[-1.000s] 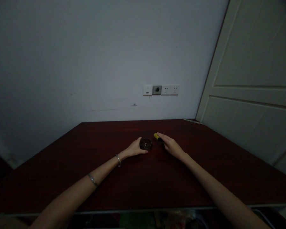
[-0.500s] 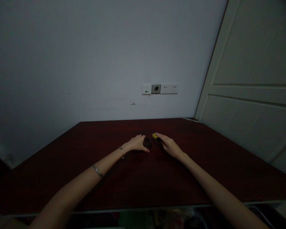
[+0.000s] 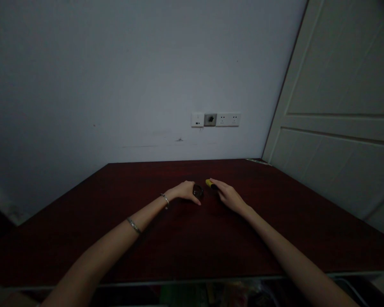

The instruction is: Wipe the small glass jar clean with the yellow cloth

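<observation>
While my left hand [image 3: 184,190] clasps the dark round dish [image 3: 198,192], my right hand [image 3: 230,197] grips a yellow-and-black object [image 3: 210,183] just right of the dish.

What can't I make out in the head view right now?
All in the head view:
Dark round object: left side, hidden by the left hand.
Yellow-and-black item: right end, covered by the right hand.
Green thing below the table: cut off by the bottom edge, dim.
Wall plate: port details too small.
</observation>
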The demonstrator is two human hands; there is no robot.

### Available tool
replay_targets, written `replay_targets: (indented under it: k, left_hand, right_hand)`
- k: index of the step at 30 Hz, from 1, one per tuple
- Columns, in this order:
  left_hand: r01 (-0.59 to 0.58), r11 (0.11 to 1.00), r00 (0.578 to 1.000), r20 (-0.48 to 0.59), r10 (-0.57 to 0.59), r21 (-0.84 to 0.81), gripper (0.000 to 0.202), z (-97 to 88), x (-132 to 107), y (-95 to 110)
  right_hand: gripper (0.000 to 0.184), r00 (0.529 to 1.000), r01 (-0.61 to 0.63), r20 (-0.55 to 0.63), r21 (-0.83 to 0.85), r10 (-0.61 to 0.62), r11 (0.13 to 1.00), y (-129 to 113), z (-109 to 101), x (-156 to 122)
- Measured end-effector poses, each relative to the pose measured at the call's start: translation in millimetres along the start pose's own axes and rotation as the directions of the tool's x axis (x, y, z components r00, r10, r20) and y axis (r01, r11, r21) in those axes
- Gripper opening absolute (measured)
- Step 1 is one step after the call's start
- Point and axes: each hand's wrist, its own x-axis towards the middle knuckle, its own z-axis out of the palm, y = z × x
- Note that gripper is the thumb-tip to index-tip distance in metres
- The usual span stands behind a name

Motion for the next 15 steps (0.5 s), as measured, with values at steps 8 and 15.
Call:
replay_targets:
  k: [8,15]
  left_hand:
    - [-0.161,0.874,0.941,-0.339,-0.005,-0.458,0.083,13.7,-23,-10]
    - [-0.258,0.762,0.887,-0.458,-0.056,-0.594,0.085,27.8,-28,-8]
  right_hand:
    - [0.039,0.951,-0.179,-0.199,0.271,0.237,0.946,-1,0,11]
    - [0.04,0.899,-0.231,-0.172,0.597,0.403,0.769,-16,5,38]
